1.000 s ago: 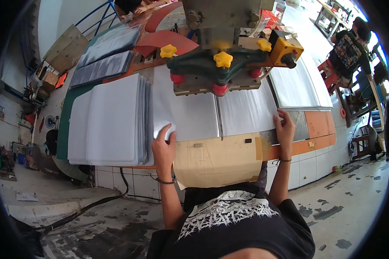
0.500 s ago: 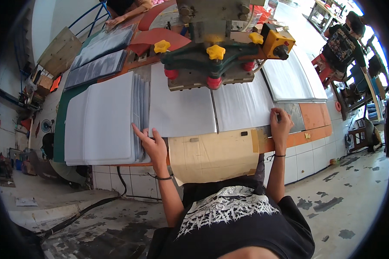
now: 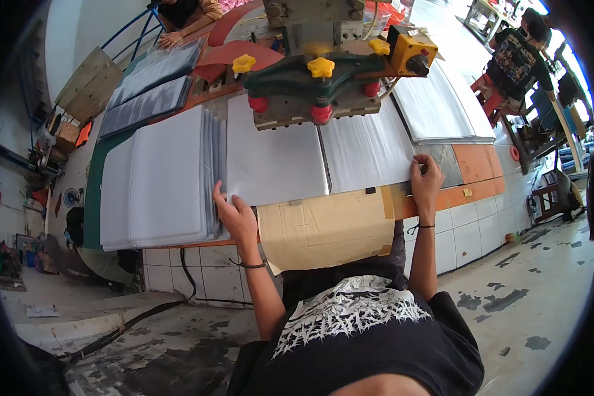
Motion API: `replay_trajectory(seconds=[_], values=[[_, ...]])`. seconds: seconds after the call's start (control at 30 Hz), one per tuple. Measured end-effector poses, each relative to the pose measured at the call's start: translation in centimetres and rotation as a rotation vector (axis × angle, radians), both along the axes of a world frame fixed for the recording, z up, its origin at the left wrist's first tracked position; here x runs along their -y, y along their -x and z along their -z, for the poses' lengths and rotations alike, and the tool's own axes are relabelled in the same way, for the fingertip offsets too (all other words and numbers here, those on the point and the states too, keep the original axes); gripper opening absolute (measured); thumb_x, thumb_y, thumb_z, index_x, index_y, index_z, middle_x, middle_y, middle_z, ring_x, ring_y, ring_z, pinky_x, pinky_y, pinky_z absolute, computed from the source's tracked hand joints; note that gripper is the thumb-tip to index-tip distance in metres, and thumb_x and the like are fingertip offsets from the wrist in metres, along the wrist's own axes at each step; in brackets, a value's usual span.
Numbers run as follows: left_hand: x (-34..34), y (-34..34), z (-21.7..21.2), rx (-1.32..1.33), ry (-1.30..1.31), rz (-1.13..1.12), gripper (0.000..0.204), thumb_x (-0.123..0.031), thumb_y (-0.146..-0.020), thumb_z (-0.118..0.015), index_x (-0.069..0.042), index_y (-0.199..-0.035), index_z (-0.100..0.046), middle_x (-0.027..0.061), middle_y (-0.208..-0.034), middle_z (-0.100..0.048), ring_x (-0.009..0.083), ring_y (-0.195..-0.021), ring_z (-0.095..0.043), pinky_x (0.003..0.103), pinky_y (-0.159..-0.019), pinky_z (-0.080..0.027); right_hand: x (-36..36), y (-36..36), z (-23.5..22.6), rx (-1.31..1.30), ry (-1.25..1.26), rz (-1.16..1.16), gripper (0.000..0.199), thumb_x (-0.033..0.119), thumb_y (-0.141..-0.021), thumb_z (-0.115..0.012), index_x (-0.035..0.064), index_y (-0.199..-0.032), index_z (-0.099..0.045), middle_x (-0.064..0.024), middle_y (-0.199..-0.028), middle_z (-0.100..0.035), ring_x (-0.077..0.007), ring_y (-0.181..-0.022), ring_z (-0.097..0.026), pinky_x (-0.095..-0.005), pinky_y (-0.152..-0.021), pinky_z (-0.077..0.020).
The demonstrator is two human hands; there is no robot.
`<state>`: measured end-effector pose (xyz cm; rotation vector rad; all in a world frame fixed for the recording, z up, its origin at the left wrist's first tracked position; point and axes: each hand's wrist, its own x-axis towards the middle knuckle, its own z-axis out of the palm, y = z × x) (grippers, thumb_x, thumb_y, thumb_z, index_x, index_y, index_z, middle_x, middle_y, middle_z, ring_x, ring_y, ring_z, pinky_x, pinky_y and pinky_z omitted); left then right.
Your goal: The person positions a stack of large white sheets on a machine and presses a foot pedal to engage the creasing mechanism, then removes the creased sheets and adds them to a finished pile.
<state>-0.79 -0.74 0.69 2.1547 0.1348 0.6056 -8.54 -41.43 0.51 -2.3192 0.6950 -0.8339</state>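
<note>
Two whitish plastic sheets lie side by side under the press, a left sheet (image 3: 277, 162) and a glossier right sheet (image 3: 369, 152). My left hand (image 3: 237, 216) is at the near left corner of the left sheet, its thumb and fingers closed around that corner. At the near right corner of the right sheet, my right hand (image 3: 428, 181) pinches the edge between thumb and curled fingers. Above the sheets' far part hangs the press head (image 3: 317, 89), with yellow star knobs and red feet. A tan paper sheet (image 3: 323, 228) hangs over the table's near edge.
A thick stack of plastic sheets (image 3: 162, 181) lies at the left, another stack (image 3: 442, 109) at the right. Dark sheet bundles (image 3: 145, 105) sit farther left. A yellow switch box (image 3: 412, 53) is beside the press. Two other people are beyond the table.
The index finger of my left hand has drawn in from the left stack toward the sheet's corner. My right hand stays at its corner. The whole view has shifted slightly.
</note>
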Motion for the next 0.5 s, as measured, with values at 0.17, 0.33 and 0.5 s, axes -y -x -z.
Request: replay_trajectory(seconds=[0.17,0.33,0.5], values=[[0.5,0.3,-0.2,-0.018,0.014,-0.056,0.047,-0.005,-0.096,-0.054,-0.003,-0.141,-0.040,0.0213,-0.104,-0.057,0.0364,-0.093,-0.058,0.045,-0.087,-0.047,-0.1,0.7,0.4,-0.035,0.105,0.035,0.015,0.016,-0.091,-0.065,0.0115,-0.104,-0.071,-0.0032,-0.095,-0.072,-0.0234,-0.092,-0.062,-0.0394,-0.094,-0.0394],[0.5,0.3,-0.4,0.043,-0.057,-0.061,0.045,-0.017,-0.095,-0.064,-0.001,-0.135,-0.049,0.0244,-0.113,-0.062,0.0404,-0.101,-0.059,0.047,-0.091,-0.047,-0.2,0.6,0.3,-0.049,0.063,-0.016,0.016,0.017,-0.093,-0.064,0.0112,-0.107,-0.070,-0.0033,-0.098,-0.071,-0.0234,-0.093,-0.062,-0.0401,-0.095,-0.0383],[0.0,-0.3,0.4,0.080,-0.100,-0.032,0.036,-0.016,-0.094,-0.066,0.000,-0.125,-0.058,0.0248,-0.118,-0.064,0.0405,-0.107,-0.060,0.048,-0.094,-0.047,0.4,0.6,0.8,-0.042,0.039,-0.029,0.016,0.017,-0.093,-0.064,0.0106,-0.107,-0.070,-0.0033,-0.098,-0.071,-0.0228,-0.093,-0.062,-0.0395,-0.094,-0.0382]])
